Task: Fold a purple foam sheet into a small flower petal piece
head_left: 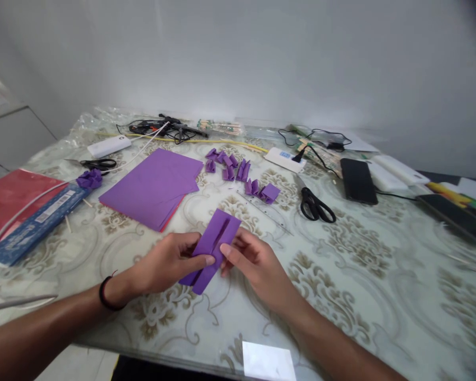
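Observation:
A folded strip of purple paper (225, 228) is held tilted above the table between both hands, its two long flaps meeting near a dark slit down the middle. My left hand (172, 262) pinches its left side, thumb on top. From the right, my right hand (254, 264) grips the other edge, with the thumb pressed on the face and the fingers behind, partly hidden. Beyond the hands lie several small folded purple paper pieces (229, 173). To their left is a stack of purple paper sheets (154, 182) with a red edge showing underneath.
Black-handled scissors (315, 205) and a phone (358, 181) lie at right, near a white power strip (285, 159). A clear ruler (264, 211) lies beyond the hands. At left are a second pair of scissors (97, 163), crumpled purple paper (89, 179) and a red-and-blue packet (35, 222). Cables run along the back.

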`<state>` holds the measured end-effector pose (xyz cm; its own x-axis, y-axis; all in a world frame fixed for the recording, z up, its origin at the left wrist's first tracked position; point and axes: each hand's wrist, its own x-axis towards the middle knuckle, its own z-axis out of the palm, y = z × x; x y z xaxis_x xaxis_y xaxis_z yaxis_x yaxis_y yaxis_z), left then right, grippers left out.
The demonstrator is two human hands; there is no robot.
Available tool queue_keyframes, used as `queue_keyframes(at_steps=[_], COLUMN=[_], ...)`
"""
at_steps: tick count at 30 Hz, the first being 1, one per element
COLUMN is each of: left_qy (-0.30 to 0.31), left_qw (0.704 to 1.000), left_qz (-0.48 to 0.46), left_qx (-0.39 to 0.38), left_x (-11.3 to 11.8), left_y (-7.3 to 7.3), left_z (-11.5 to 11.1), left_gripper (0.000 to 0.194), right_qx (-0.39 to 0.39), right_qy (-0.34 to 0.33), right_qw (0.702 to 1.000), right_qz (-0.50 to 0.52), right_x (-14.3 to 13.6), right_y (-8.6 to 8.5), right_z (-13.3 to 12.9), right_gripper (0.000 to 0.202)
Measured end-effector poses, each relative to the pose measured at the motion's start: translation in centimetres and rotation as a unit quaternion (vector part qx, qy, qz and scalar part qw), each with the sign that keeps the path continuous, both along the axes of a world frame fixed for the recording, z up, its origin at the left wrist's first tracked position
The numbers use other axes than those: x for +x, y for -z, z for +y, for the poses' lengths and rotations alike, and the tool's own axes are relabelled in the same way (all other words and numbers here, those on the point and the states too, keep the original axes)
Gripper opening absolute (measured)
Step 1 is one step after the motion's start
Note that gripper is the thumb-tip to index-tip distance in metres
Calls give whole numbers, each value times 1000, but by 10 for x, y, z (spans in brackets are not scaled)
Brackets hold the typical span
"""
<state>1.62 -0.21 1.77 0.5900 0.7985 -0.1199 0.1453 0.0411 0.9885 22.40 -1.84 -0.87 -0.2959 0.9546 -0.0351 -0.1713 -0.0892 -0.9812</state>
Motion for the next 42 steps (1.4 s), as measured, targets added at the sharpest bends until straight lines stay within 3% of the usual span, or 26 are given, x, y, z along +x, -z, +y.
queue_keyframes(at_steps=[8, 15, 20, 25, 32, 42], left_qy=[23, 63, 49, -12, -3, -10], left_qw=[1000, 996, 997, 1000, 1000, 1000], left_qz=[-2, -25, -23, 2, 2, 14], left_qx=[0, -56, -61, -18, -28, -8], left_x=[-1, 0, -1, -6, -5, -4], left_y=[-2, -2, 0, 7, 8, 7], left_z=[1, -1, 0, 5, 4, 0], left_gripper=[22, 27, 25, 25, 32, 29], right_qx=[-16, -56, -71, -53, -63, -59], right_qy=[3, -8, -39, -68, -52, -27], right_qw=[999, 998, 996, 995, 996, 998], right_qz=[-46, -33, 29, 42, 33, -10], right_x=[1, -2, -2, 7, 6, 6], right_y=[0, 6, 6, 0, -5, -3], right_z=[-3, -5, -4, 2, 3, 0], right_gripper=[44, 45, 40, 30, 33, 38])
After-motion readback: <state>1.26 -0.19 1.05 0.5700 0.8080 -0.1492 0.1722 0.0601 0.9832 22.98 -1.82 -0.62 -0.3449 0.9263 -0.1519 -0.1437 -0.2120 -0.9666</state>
